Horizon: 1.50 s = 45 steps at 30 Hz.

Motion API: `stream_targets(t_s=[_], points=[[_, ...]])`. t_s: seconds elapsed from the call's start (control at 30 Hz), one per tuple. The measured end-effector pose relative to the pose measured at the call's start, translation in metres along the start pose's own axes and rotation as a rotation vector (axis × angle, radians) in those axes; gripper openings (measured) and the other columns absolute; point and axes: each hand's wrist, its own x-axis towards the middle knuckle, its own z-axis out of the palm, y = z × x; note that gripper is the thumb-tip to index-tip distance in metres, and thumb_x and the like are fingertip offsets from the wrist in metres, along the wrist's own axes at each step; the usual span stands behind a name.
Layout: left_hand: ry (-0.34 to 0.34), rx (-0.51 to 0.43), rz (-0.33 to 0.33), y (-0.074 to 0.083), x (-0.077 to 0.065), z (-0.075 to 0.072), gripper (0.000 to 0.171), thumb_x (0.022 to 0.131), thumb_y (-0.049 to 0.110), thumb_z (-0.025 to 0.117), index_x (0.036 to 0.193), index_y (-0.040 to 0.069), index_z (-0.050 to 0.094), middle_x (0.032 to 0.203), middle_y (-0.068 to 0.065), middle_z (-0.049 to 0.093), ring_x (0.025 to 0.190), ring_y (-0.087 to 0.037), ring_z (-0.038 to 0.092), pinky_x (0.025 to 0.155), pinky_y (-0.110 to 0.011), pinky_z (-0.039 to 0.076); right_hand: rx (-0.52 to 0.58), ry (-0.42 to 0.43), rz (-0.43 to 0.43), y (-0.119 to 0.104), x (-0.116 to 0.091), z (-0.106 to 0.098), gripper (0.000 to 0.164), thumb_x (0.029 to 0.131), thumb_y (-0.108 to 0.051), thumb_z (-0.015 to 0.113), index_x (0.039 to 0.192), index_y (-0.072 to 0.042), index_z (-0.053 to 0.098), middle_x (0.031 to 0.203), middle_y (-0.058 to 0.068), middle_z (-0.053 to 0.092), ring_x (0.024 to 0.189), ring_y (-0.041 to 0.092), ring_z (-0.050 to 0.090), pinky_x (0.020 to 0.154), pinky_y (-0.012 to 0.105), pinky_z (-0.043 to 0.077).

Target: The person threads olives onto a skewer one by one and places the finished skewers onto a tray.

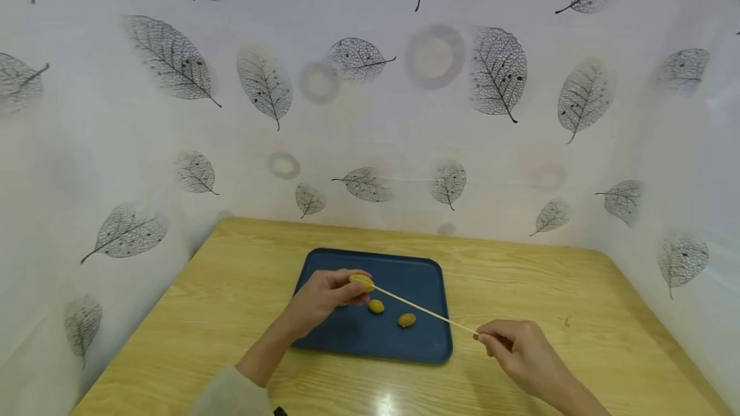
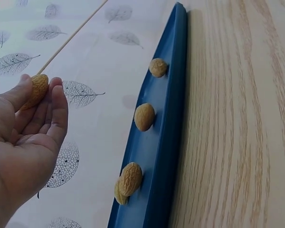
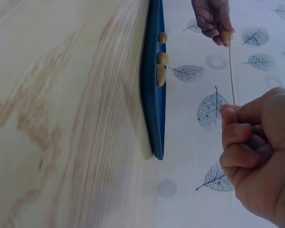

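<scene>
Over the blue tray, my left hand pinches a wrinkled, yellow-brown oval fruit between thumb and fingers. A thin wooden skewer slants from that fruit down to my right hand. My right thumb and index finger pinch its near end, right of the tray, while the other fingers curl in, as the right wrist view shows. The skewer's far tip meets the end of the fruit; how deep it goes I cannot tell. Several similar fruits lie on the tray, among them one fruit in the middle and another fruit nearer the right.
The tray has a low raised rim and lies on a light wood-grain table. A pale curtain printed with dark leaves surrounds the table at the back and both sides. A small dark object shows at the bottom edge, beside my left sleeve.
</scene>
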Motion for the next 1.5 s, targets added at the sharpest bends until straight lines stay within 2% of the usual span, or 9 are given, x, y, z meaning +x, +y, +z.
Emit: stream_targets(t_s=[0.27,0.4,0.47,0.57,0.8,0.97,1.13,1.3,1.5], points=[[-0.002,0.013,0.020,0.000,-0.002,-0.001,0.038,0.105,0.022,0.063,0.133,-0.004,0.067,0.106,-0.015,0.075,0.100,-0.020,0.072,0.096,-0.050,0.056,0.001,0.012,-0.016,-0.001,0.002,0.005,0.015,0.091,0.010,0.071,0.095,-0.003,0.078,0.072,-0.012,0.064,0.055,-0.005,0.049,0.043,0.017,0.043],[-0.018,0.010,0.041,0.001,-0.003,0.000,0.037,0.105,0.020,0.063,0.129,-0.008,0.067,0.109,-0.018,0.074,0.100,-0.019,0.072,0.093,-0.041,0.059,0.002,0.015,-0.013,-0.002,0.002,0.007,0.015,0.091,0.010,0.071,0.095,-0.003,0.078,0.073,-0.012,0.065,0.056,-0.005,0.049,0.043,0.017,0.043],[-0.022,0.008,0.047,0.001,-0.003,0.000,0.036,0.105,0.020,0.063,0.127,-0.008,0.069,0.110,-0.015,0.074,0.100,-0.018,0.071,0.091,-0.035,0.059,0.005,0.019,-0.025,-0.002,0.002,0.008,0.015,0.091,0.011,0.071,0.095,-0.002,0.078,0.073,-0.011,0.065,0.057,-0.005,0.050,0.043,0.017,0.044],[-0.028,0.016,0.053,0.001,-0.003,0.000,0.033,0.105,0.019,0.063,0.124,-0.007,0.071,0.112,-0.017,0.073,0.101,-0.020,0.071,0.090,-0.031,0.059,0.010,0.024,-0.043,-0.003,0.001,0.009,0.016,0.090,0.012,0.072,0.094,-0.002,0.078,0.073,-0.010,0.065,0.059,-0.005,0.051,0.044,0.016,0.045],[-0.025,0.053,0.061,0.000,-0.005,0.001,0.030,0.105,0.019,0.063,0.121,-0.005,0.073,0.115,-0.019,0.072,0.102,-0.025,0.071,0.091,-0.031,0.059,0.009,0.018,-0.052,-0.004,0.001,0.011,0.016,0.089,0.012,0.072,0.093,-0.003,0.078,0.072,-0.012,0.064,0.059,-0.006,0.050,0.044,0.015,0.044],[-0.024,0.049,0.062,0.001,-0.006,0.000,0.031,0.106,0.019,0.062,0.123,-0.005,0.072,0.114,-0.017,0.073,0.101,-0.022,0.071,0.091,-0.031,0.058,0.022,0.009,-0.047,-0.006,0.003,0.013,0.016,0.090,0.010,0.072,0.094,-0.004,0.079,0.070,-0.013,0.061,0.056,-0.006,0.048,0.043,0.015,0.043],[-0.029,0.036,0.071,0.001,-0.005,-0.001,0.034,0.106,0.018,0.061,0.127,-0.008,0.068,0.112,-0.015,0.073,0.101,-0.019,0.071,0.091,-0.032,0.059,0.052,-0.022,-0.006,-0.008,0.004,0.012,0.013,0.094,0.007,0.070,0.095,-0.002,0.079,0.070,-0.011,0.062,0.053,-0.006,0.046,0.040,0.019,0.043],[-0.028,0.038,0.073,0.001,-0.004,-0.001,0.031,0.106,0.018,0.062,0.122,-0.008,0.071,0.122,-0.015,0.069,0.106,-0.023,0.070,0.091,-0.031,0.059,0.072,-0.047,0.039,-0.011,0.006,0.012,0.012,0.096,0.003,0.070,0.095,-0.003,0.079,0.068,-0.011,0.061,0.051,-0.006,0.045,0.039,0.021,0.043],[-0.029,0.036,0.070,0.001,-0.005,-0.001,0.028,0.106,0.017,0.062,0.118,-0.006,0.073,0.128,-0.019,0.066,0.110,-0.029,0.068,0.091,-0.031,0.058,0.070,-0.048,0.029,-0.010,0.008,0.012,0.012,0.096,0.003,0.069,0.095,-0.003,0.079,0.068,-0.012,0.060,0.051,-0.006,0.045,0.039,0.021,0.043]])
